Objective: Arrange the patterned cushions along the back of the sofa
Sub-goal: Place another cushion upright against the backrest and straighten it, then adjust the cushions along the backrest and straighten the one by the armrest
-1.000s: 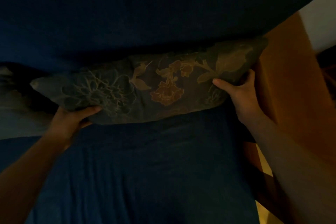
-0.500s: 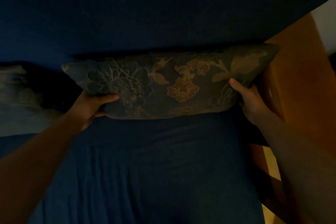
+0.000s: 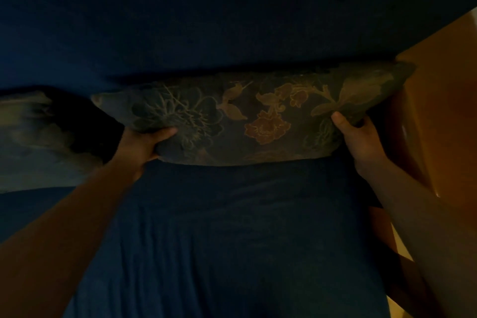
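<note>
Dim light, detail limited. Cushion [image 3: 247, 116] lies lengthwise at the seam between the sofa's [image 3: 232, 240] blue seat and its blue back, roughly frame centre, long axis running 9 to 3 o'clock with the 3 o'clock end a bit higher. Dark fabric, floral print: pale outlined bloom toward 9, orange-red flower near centre, tan leaves toward 2 o'clock.

Left hand [image 3: 144, 144] grips the cushion's lower-left part, at about 8 o'clock of it: thumb on the front face, remaining fingers tucked beneath and hidden. Right hand [image 3: 361, 137] grips the lower-right part at about 4 o'clock: thumb pressed on the front face by the tan leaf, fingers wrapped round the edge. Both hands clenched on it; bare forearms enter from 7 and 5 o'clock.

Cushion's upper edge touches the sofa back. Lower edge meets the seat; can't tell whether it's resting there or held just above.

Its right tip is against an orange-brown wooden panel [image 3: 438, 100] at 3 o'clock.

Second cushion [image 3: 33, 137], paler, blurred, sits at 9 o'clock on the seat, near the first one's left tip, dark gap between them. Pattern on it unreadable.
</note>
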